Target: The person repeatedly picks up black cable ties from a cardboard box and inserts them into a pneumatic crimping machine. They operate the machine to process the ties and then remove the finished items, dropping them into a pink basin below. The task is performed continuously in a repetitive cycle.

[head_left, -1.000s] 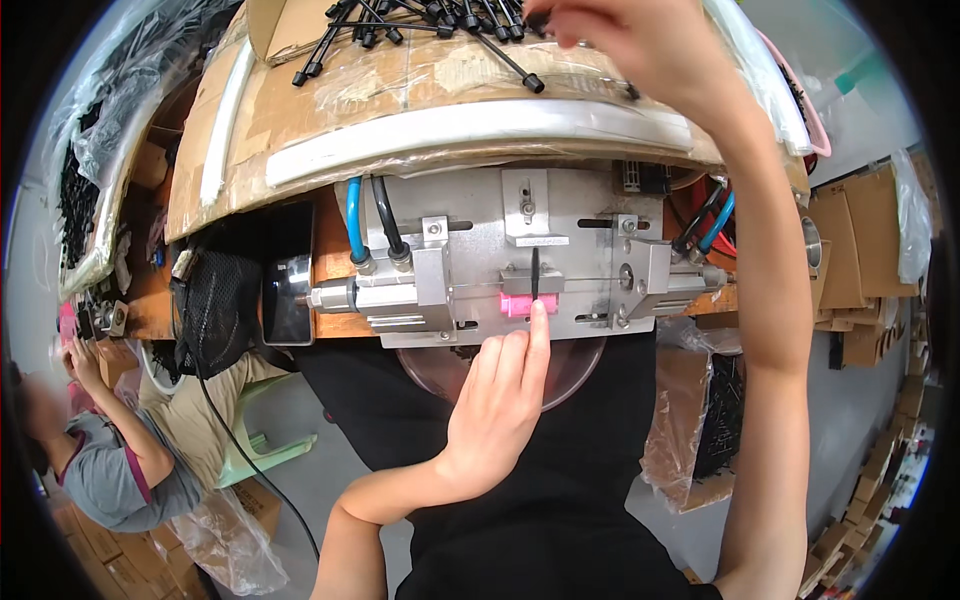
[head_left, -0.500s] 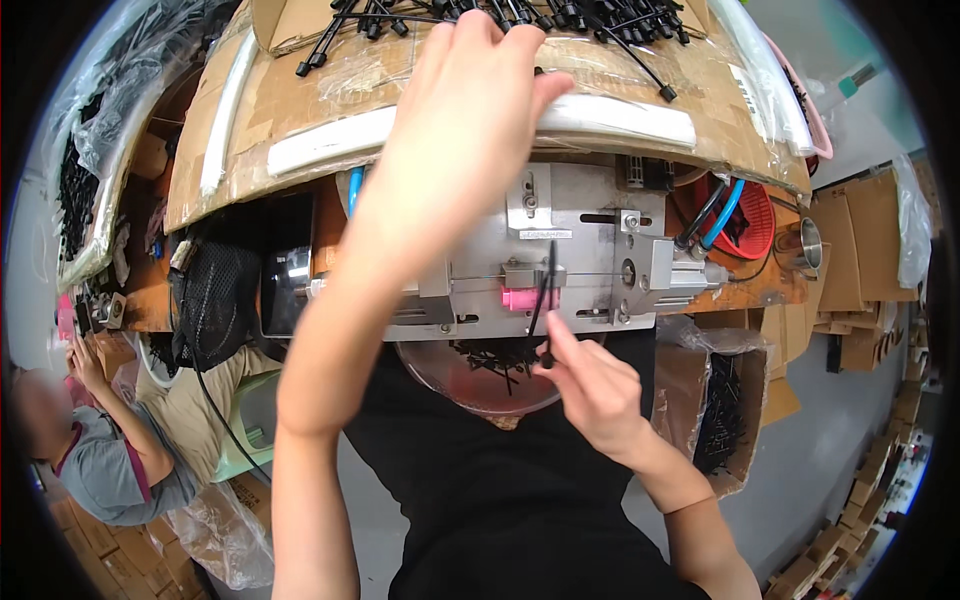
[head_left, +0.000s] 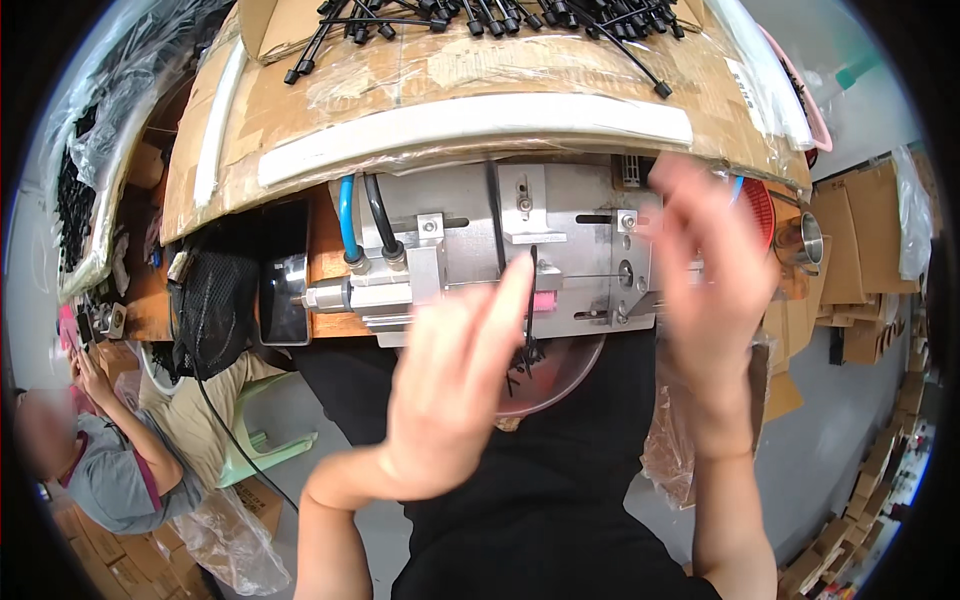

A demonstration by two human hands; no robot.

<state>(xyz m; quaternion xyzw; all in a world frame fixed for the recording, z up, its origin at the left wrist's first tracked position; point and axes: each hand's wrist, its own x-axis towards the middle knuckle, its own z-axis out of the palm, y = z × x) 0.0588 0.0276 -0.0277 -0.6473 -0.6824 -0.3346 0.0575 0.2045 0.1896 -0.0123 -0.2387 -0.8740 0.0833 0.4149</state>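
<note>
My left hand (head_left: 445,395) reaches over the near edge of the metal fixture (head_left: 570,205), its fingers together and pointing away from me. A thin black rod (head_left: 495,215) runs up from behind those fingers and seems gripped in them; its lower end is hidden. Just right of the fingertips a second dark rod (head_left: 532,300) stands across a pink block (head_left: 545,300) in the fixture. My right hand (head_left: 712,265) is above the cylinder at the fixture's right side, smeared by motion; whether it holds anything cannot be made out.
Capped black rods (head_left: 490,15) lie piled on the cardboard shelf (head_left: 400,75) beyond the fixture. Below the fixture sits a clear bowl (head_left: 575,375) with black pieces. A red basket (head_left: 758,215) and metal cup (head_left: 798,245) stand right. Another person (head_left: 130,450) sits left.
My left hand has come back from the pile of rods to the fixture, with a black rod. My right hand has left the pink block and moved right and away from me.
</note>
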